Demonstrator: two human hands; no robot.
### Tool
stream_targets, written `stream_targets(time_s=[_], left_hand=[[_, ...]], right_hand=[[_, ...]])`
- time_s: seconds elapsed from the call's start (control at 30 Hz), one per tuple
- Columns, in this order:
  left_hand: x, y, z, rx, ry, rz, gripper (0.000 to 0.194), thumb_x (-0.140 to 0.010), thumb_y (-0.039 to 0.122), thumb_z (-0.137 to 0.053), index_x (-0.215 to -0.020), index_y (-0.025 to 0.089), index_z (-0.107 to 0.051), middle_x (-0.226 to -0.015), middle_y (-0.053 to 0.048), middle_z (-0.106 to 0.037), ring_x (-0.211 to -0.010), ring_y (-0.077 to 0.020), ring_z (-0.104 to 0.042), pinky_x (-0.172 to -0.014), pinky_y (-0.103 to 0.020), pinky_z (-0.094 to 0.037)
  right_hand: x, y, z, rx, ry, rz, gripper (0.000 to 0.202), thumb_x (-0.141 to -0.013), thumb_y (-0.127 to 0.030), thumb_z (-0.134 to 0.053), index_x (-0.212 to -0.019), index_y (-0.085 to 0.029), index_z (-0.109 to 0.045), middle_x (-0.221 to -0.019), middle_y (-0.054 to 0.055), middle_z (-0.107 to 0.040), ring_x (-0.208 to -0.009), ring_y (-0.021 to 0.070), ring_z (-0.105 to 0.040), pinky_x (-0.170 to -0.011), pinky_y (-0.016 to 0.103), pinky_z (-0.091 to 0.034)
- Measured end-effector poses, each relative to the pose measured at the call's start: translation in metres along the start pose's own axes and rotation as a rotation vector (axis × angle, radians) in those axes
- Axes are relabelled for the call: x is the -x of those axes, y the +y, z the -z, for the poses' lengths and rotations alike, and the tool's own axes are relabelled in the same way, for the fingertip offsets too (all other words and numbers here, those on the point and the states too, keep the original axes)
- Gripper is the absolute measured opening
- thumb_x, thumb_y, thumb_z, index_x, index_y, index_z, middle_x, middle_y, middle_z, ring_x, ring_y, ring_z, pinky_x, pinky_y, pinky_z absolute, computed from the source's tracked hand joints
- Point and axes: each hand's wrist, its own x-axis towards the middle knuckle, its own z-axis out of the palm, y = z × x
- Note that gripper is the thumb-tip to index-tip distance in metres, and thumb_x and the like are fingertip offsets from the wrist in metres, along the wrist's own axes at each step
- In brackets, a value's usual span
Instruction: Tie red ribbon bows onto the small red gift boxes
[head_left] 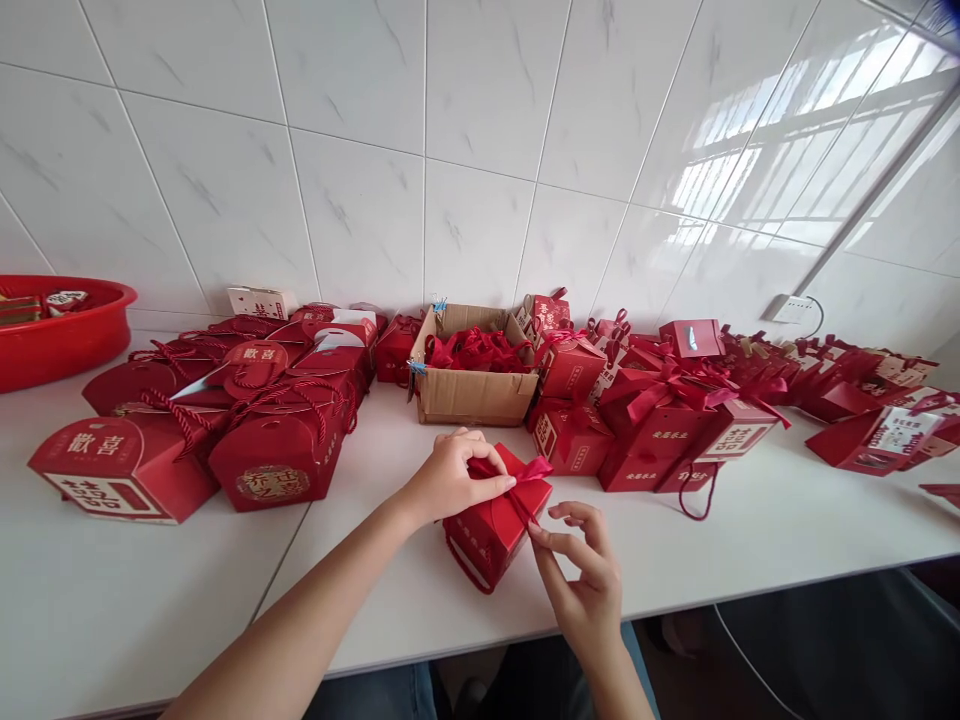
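A red gift box [487,535] sits on the white table near its front edge, with a cord handle [466,568] hanging down its near left side. A shiny red ribbon [534,470] is tied in a bow on its top. My left hand [461,475] reaches over the box from the left, its thumb and fingers pinching the ribbon's left part. At the box's right side my right hand [581,570] pinches a ribbon end between thumb and index finger, the other fingers curled loosely. The left fingertips are partly hidden behind the thumb.
Behind the box stands an open cardboard carton [476,397] of red ribbons. Red boxes with cord handles [277,460] cluster at left, beside a red plastic basin [67,340]. Ribboned boxes [652,440] stack at right, others beyond. A tiled wall [360,200] closes the back.
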Motion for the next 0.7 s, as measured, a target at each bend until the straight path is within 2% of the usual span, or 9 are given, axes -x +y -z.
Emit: stream_targets(time_s=[0.1,0.17,0.23,0.3,0.4,0.47,0.53,0.63,0.7], left_hand=[[-0.001,-0.001,0.000,0.058,-0.013,0.021,0.018,-0.072,0.038,-0.070,-0.069,0.020,-0.070,-0.075,-0.001,-0.059,-0.077,-0.0190,-0.056,-0.075,-0.031,-0.041],[-0.001,0.000,0.001,0.131,-0.032,0.047,0.019,-0.073,0.038,-0.069,-0.071,0.020,-0.070,-0.079,-0.002,-0.059,-0.078,-0.0182,-0.057,-0.074,-0.030,-0.041],[-0.001,0.001,0.002,0.216,-0.049,0.077,0.019,-0.073,0.037,-0.069,-0.073,0.019,-0.069,-0.082,-0.002,-0.060,-0.079,-0.0177,-0.058,-0.075,-0.029,-0.042],[0.000,0.001,0.002,0.317,-0.065,0.115,0.019,-0.074,0.036,-0.069,-0.076,0.018,-0.068,-0.080,-0.002,-0.062,-0.077,-0.0164,-0.058,-0.073,-0.028,-0.042],[0.000,0.002,0.002,0.538,-0.097,0.194,0.025,-0.075,0.040,-0.069,-0.083,0.016,-0.065,-0.079,-0.002,-0.063,-0.072,-0.0144,-0.057,-0.069,-0.027,-0.044],[0.000,0.001,0.002,0.676,-0.088,0.248,0.034,-0.077,0.045,-0.066,-0.096,0.017,-0.064,-0.086,-0.003,-0.063,-0.075,-0.0147,-0.058,-0.069,-0.027,-0.045],[-0.002,-0.001,0.002,0.751,-0.017,0.284,0.041,-0.079,0.050,-0.062,-0.107,0.020,-0.062,-0.098,-0.004,-0.061,-0.077,-0.0141,-0.058,-0.067,-0.026,-0.046],[-0.005,-0.007,0.002,0.818,0.124,0.319,0.042,-0.079,0.053,-0.059,-0.107,0.021,-0.061,-0.106,-0.004,-0.057,-0.076,-0.0124,-0.054,-0.065,-0.025,-0.045],[-0.008,-0.013,0.001,0.843,0.153,0.328,0.042,-0.079,0.053,-0.059,-0.105,0.020,-0.060,-0.104,-0.004,-0.057,-0.079,-0.0140,-0.055,-0.070,-0.027,-0.044]], right_hand=[[0.005,-0.001,-0.003,-0.020,0.004,-0.079,0.018,-0.082,-0.014,-0.061,-0.088,-0.027,-0.071,-0.111,0.008,-0.053,-0.106,0.0256,-0.056,-0.080,0.041,-0.049],[0.008,-0.003,-0.006,-0.092,-0.012,-0.149,0.018,-0.082,-0.020,-0.063,-0.099,-0.026,-0.068,-0.124,0.010,-0.049,-0.120,0.0294,-0.050,-0.087,0.044,-0.050],[0.010,-0.005,-0.009,-0.171,-0.031,-0.202,0.044,-0.078,-0.027,-0.068,-0.121,-0.027,-0.056,-0.136,0.012,-0.043,-0.130,0.0319,-0.042,-0.096,0.049,-0.047],[0.012,-0.007,-0.013,-0.204,-0.060,-0.245,0.074,-0.074,-0.030,-0.073,-0.138,-0.027,-0.036,-0.142,0.014,-0.039,-0.132,0.0323,-0.040,-0.101,0.052,-0.043],[0.013,-0.010,-0.019,-0.182,-0.115,-0.328,0.092,-0.072,-0.029,-0.074,-0.146,-0.027,-0.020,-0.142,0.015,-0.040,-0.128,0.0314,-0.045,-0.103,0.054,-0.042],[0.013,-0.011,-0.021,-0.173,-0.111,-0.345,0.093,-0.072,-0.029,-0.074,-0.146,-0.026,-0.018,-0.141,0.016,-0.042,-0.127,0.0314,-0.047,-0.102,0.053,-0.042],[0.012,-0.012,-0.021,-0.156,-0.071,-0.314,0.091,-0.071,-0.029,-0.074,-0.146,-0.025,-0.021,-0.140,0.016,-0.043,-0.127,0.0316,-0.047,-0.102,0.052,-0.043],[0.007,-0.013,-0.011,-0.103,-0.008,-0.227,0.090,-0.070,-0.029,-0.076,-0.144,-0.024,-0.027,-0.138,0.016,-0.046,-0.126,0.0328,-0.048,-0.100,0.052,-0.044],[-0.004,-0.015,0.001,-0.080,0.032,-0.159,0.090,-0.068,-0.030,-0.077,-0.144,-0.025,-0.029,-0.138,0.017,-0.045,-0.126,0.0342,-0.047,-0.101,0.054,-0.042]])
